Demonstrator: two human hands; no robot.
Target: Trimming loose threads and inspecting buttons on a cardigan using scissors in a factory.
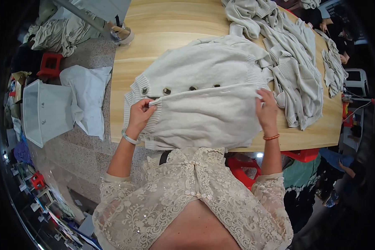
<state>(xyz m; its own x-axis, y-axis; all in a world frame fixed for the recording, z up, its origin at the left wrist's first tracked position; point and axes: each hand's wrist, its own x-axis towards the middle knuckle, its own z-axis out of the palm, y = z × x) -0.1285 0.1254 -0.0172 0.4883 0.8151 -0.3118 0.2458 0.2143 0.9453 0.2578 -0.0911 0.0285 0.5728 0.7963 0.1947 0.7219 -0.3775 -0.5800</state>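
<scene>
A cream knitted cardigan (pixel 204 109) lies spread sideways on the table in front of me, with dark buttons in a row along its middle. My left hand (pixel 141 116) pinches the ribbed hem at the left end of the front edge, thumb and fingers closed on the knit. At the right end of the cardigan is my right hand (pixel 266 109), its fingers loosely apart and slightly blurred. It is beside or lightly on the knit; which one I cannot tell.
More cream knitwear (pixel 293 71) is heaped along the right of the wooden table (pixel 154 25). A clear container (pixel 123 36) stands at its far left corner. On the floor to the left are a white bin (pixel 48 112) and a white sack (pixel 87 98). A person (pixel 341 35) sits at the far right.
</scene>
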